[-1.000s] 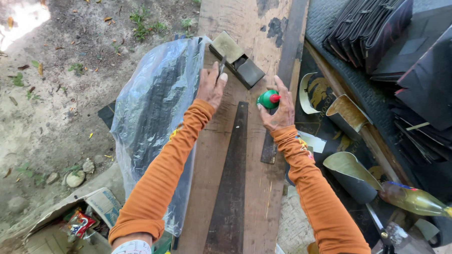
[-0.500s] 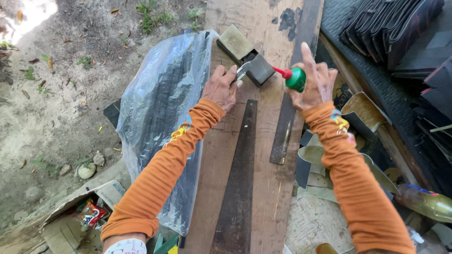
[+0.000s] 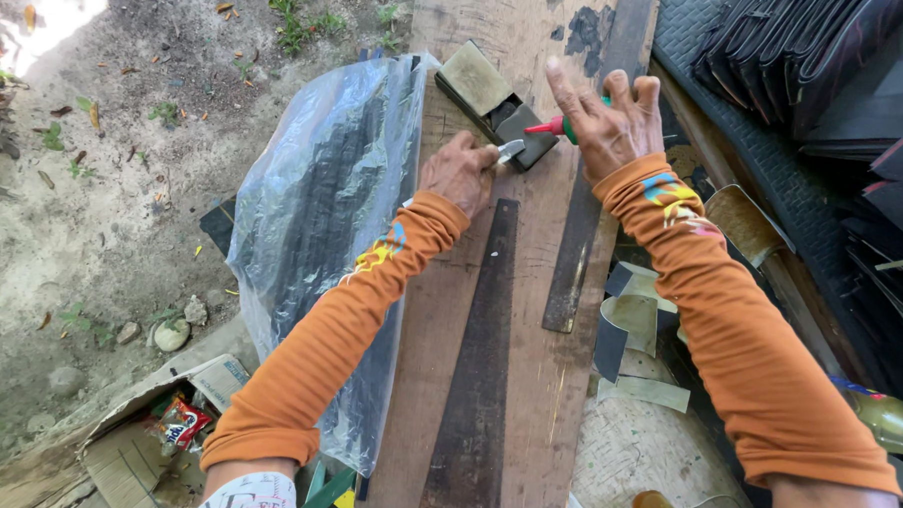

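Head view: nearest, a long dark metal strip lies on the wooden plank, clear plastic sheeting beside it. Farther up, left hand pinches a small metal blade; right hand, fingers spread, grips a green-and-red bottle at the whetstone block.

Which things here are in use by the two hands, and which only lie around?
In use:
- left hand holding a small metal blade
- right hand holding a green squeeze bottle with red nozzle
- dark sharpening block

Lying about:
- long dark metal strip
- clear plastic bag
- torn cardboard box
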